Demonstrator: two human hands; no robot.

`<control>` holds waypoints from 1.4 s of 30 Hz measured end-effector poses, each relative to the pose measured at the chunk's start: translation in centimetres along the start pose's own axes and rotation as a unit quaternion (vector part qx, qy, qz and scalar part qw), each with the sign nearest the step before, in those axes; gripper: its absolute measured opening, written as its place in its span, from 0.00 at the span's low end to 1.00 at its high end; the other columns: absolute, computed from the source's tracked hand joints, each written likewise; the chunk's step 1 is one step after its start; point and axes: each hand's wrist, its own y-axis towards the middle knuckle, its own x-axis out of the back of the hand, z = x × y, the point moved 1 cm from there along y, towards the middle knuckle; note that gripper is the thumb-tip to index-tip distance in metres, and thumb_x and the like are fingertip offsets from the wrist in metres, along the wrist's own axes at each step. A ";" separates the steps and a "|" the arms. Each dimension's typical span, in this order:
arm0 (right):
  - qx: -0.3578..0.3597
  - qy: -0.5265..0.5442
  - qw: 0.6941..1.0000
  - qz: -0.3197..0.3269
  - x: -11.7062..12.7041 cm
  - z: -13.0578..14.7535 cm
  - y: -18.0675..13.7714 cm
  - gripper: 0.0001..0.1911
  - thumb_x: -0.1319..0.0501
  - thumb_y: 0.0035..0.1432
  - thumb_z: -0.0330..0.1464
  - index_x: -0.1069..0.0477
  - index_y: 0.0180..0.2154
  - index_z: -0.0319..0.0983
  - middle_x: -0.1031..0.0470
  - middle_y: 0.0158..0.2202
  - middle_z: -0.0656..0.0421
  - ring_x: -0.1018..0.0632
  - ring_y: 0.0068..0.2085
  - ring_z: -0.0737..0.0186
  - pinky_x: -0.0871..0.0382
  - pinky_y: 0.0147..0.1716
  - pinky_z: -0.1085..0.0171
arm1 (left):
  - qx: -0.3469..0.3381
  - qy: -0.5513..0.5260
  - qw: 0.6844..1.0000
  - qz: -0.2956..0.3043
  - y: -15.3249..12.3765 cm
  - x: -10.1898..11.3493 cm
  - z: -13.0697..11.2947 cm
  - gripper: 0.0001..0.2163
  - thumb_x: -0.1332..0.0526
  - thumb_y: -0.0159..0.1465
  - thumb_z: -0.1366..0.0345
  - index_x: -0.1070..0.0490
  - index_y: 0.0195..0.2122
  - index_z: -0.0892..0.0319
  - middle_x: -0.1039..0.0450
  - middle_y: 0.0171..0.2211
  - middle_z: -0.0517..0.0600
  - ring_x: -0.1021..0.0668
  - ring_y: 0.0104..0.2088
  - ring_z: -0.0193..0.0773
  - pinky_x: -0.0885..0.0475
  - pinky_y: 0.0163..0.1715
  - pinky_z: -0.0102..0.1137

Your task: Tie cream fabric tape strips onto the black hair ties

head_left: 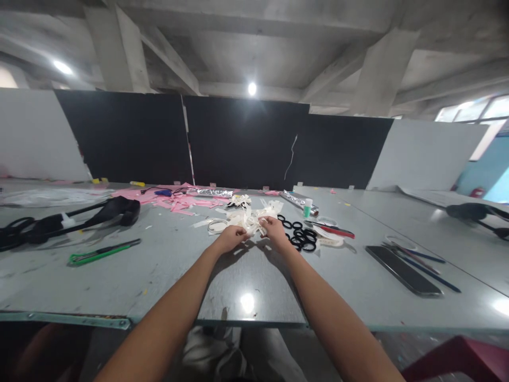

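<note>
A loose bundle of white strips [252, 222] sits between the two hands, just above the table [167, 286] or resting on it; which of the two I cannot tell. The left hand [232, 237] has its fingers drawn close together on the bundle's near left edge, and the right hand [274, 230] pinches its right side with fingers equally narrow. More pale scraps [239, 200] lie just beyond the fingertips, and a whitish ring [218, 226] lies just left of the left fingers. Right beside the right hand is a cluster of black rings [308, 246], some overlapping. Past them, farther right, are a red-and-black cutter [338, 231] and, a little beyond the fingers, a small upright green container with a white cap [307, 208]. Pink strips [170, 201] spread beyond and left of the fingers, with crumpled foil [214, 192] near them. Well to the left of the fingers lies a green-and-black utility knife [104, 252]; well to the right, a dark smartphone [403, 269] lies beside slim blue pens [435, 275].
</note>
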 end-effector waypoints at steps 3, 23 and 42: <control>0.004 0.005 0.999 -0.051 0.3 0.2 0.2 0.16 0.40 0.46 0.36 0.28 0.36 0.34 0.32 0.20 0.63 0.33 0.20 0.68 0.31 0.19 0.67 | 0.006 -0.012 0.999 0.039 0.0 -0.3 -0.1 0.17 0.42 0.56 0.52 0.29 0.25 0.62 0.34 0.18 0.45 0.32 0.20 0.32 0.39 0.23 0.27; 0.083 -0.333 0.929 0.141 -1.1 -1.2 -0.5 0.08 0.38 0.49 0.30 0.26 0.34 0.36 0.32 0.20 0.62 0.35 0.21 0.70 0.45 0.22 0.70 | 0.024 0.023 0.943 -0.332 -0.2 2.5 0.1 0.13 0.46 0.59 0.56 0.29 0.27 0.60 0.31 0.21 0.45 0.32 0.22 0.32 0.39 0.25 0.27; 0.088 -0.454 0.876 0.135 -0.9 -0.7 -1.2 0.14 0.38 0.49 0.32 0.28 0.41 0.39 0.30 0.25 0.62 0.33 0.26 0.68 0.46 0.26 0.70 | 0.009 0.046 0.995 -0.083 -0.8 1.6 -0.5 0.15 0.48 0.61 0.56 0.27 0.33 0.60 0.34 0.15 0.44 0.31 0.17 0.33 0.39 0.21 0.26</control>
